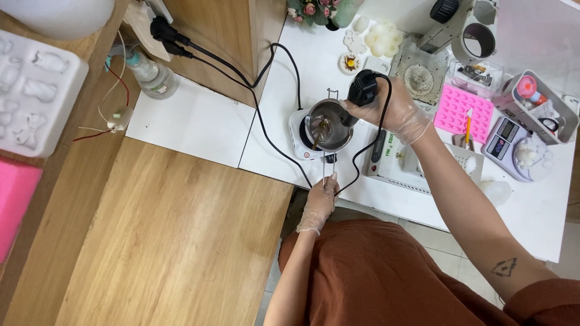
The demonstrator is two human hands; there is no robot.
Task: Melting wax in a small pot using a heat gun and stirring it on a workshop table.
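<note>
Head view: white table [519, 211] w/ wood floor on the left. Your right hand [396, 111], gloved, is wrapped tight round a black heat gun [362, 90] w/ nozzle aimed into the metal pot [331, 125] on the small hotplate [300, 136]. Your left hand [320, 199] pinches thin tweezers [327, 172] just below the pot, at the table edge. Pink mold [462, 111] and scale [504, 142] sit to the right.

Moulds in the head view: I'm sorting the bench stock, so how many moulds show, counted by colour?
Pink: 2, the pink tray mould right of the right hand, and the pink slab at the left edge.
White: 1, the white figure mould at upper left.
Total: 3.
</note>
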